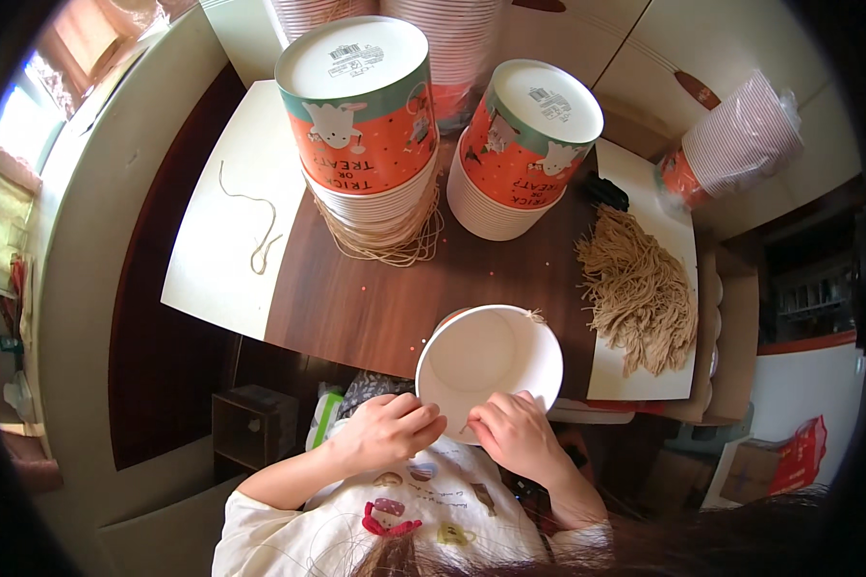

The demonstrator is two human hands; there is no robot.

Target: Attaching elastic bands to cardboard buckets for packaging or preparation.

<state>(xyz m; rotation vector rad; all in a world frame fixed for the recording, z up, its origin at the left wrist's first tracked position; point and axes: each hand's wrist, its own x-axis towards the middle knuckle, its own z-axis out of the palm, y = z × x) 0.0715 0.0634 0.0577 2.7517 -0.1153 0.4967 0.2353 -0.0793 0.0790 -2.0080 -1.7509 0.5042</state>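
A white paper bucket (489, 361) lies tipped at the table's front edge, its open mouth toward me. A tan string tuft (535, 315) sticks out at its far rim. My right hand (515, 433) is closed at the near rim, and a short end of string (467, 427) shows at its fingertips. My left hand (394, 430) is closed in a pinch beside the rim's left side; what its fingers hold, if anything, is hidden. To the right, a heap of cut tan strings (635, 288) rests on a white board.
Two upturned stacks of orange-and-green printed buckets, the left stack (366, 144) and right stack (524, 144), stand ahead. Loops of string hang round the left one. A single string (267, 226) lies on the left board. Bagged buckets (736, 144) stand at the far right.
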